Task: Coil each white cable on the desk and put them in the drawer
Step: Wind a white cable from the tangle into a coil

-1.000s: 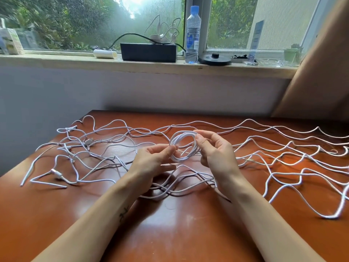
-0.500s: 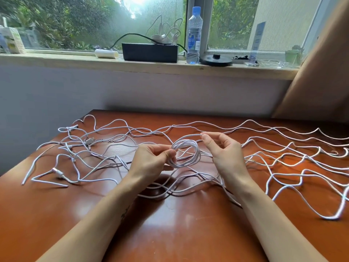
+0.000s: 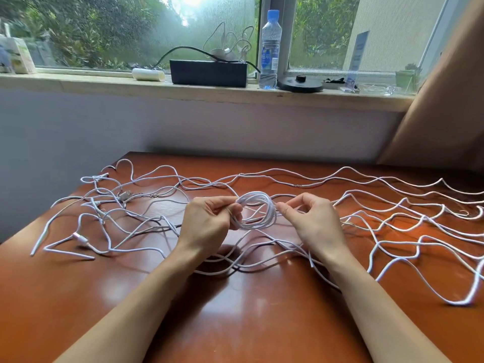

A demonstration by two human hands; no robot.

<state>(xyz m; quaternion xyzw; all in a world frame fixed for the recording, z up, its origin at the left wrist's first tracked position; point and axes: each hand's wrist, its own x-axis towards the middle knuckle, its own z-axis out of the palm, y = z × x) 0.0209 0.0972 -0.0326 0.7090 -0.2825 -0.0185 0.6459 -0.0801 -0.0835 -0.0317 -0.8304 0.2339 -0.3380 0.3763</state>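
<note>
- My left fingers (image 3: 229, 206) grip a small, half-wound coil (image 3: 258, 221) just above the table (image 3: 248, 323); my right fingers (image 3: 284, 209) pinch its right edge.
- All other white cables (image 3: 461, 302) sprawl loose on the table; no drawer in sight. I judge the job barely begun.

The bottle label (image 3: 269, 58) is too blurred to read.

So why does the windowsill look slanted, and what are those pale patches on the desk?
Head view: the wide-angle lens skews the windowsill; same view, the pale patches are window light glaring off the glossy desk, the sky is blown out white, and the left hand, right hand and coil are sharp.
</note>
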